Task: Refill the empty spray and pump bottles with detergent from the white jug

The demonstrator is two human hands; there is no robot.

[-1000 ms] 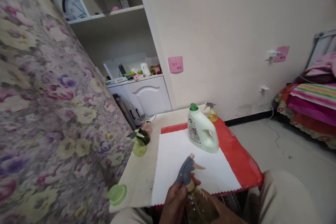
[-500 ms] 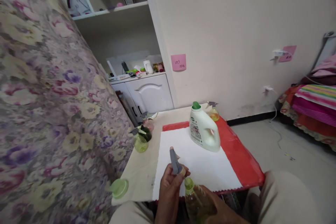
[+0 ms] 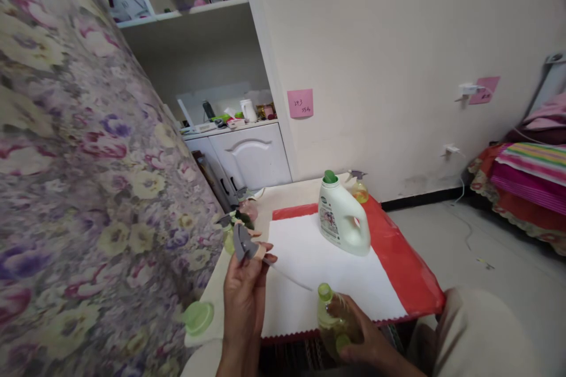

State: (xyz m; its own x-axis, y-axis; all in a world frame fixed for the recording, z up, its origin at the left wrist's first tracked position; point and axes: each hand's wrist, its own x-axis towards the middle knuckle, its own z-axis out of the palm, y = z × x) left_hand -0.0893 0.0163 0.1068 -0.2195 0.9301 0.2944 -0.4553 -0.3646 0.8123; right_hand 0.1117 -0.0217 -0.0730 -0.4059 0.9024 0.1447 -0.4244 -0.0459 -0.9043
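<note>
My left hand [image 3: 247, 274] is closed around a grey trigger spray head [image 3: 244, 242], raised over the left part of the white sheet [image 3: 305, 241]. From its collar a thin pale dip tube [image 3: 289, 278] slants down to the right, its tip just short of the bottle mouth. My right hand [image 3: 360, 330] grips a see-through yellow-green spray bottle [image 3: 331, 321] at the table's front edge, its neck uncovered. Behind it on the sheet stands a large pale green detergent jug [image 3: 342, 218] with a handle and a dark green spout.
A light green lid [image 3: 197, 318] lies at the table's left corner. More spray bottles stand along the left side, partly behind my left hand, and another spray bottle [image 3: 359, 190] is at the back. A floral curtain [image 3: 101, 188] hangs at left.
The spray head has moved up and left in my left hand, and its tube is now out of the bottle. The bottle has shifted slightly right and up in my right hand.
</note>
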